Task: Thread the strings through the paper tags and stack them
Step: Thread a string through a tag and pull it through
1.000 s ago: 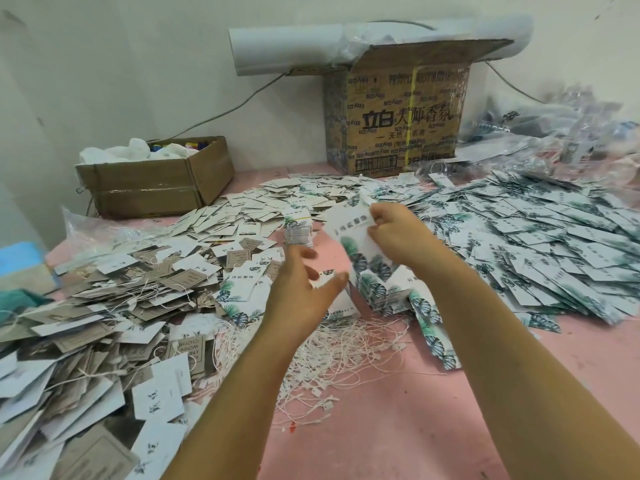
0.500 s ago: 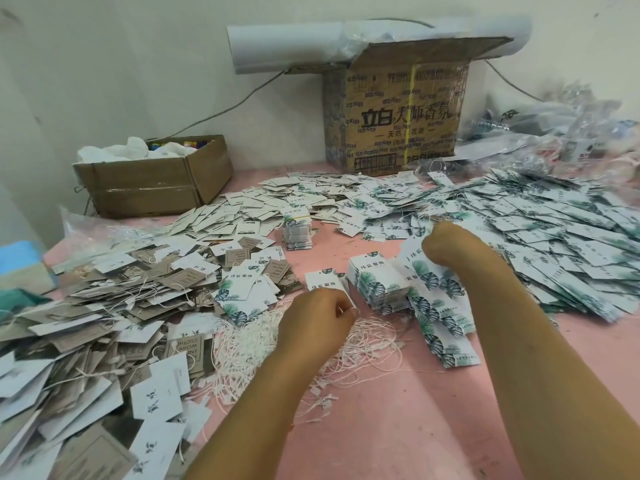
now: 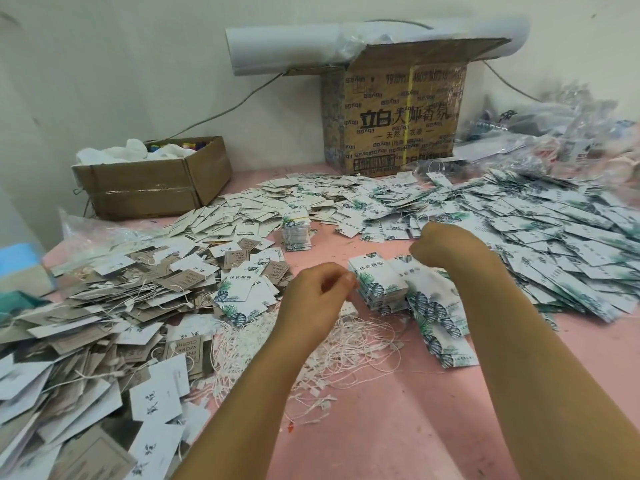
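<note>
1. Grey and white tags [image 3: 104,306], heap at near left: strings show through many of them. Judged threaded, but lying loose rather than stacked.
2. Banded bundle [image 3: 295,233], far of centre: small tags bound together, standing on the pink table [image 3: 398,427]. Judged stock not yet started.
3. White strings [image 3: 322,344], tangle at near centre: a large supply lies unused.
4. Left hand [image 3: 317,299], over the tangle: thumb and forefinger are pressed together at the left edge of the leaf-print stack. Whether a string lies between them cannot be told.
5. Leaf-print stack [image 3: 377,285], centre: a neat pile, with no string seen in its top tag. A fanned row [image 3: 436,323] of like tags runs nearward from its right side.
6. Right hand [image 3: 446,249], just far and right of the stack: fingers are curled under and hidden, so what it holds cannot be told.
7. Leaf-print heap [image 3: 554,244], right: a broad spread of tags. Strings show on a few at the far edge; the rest is unclear. Judged mid-run, with much threading and stacking left.
</note>
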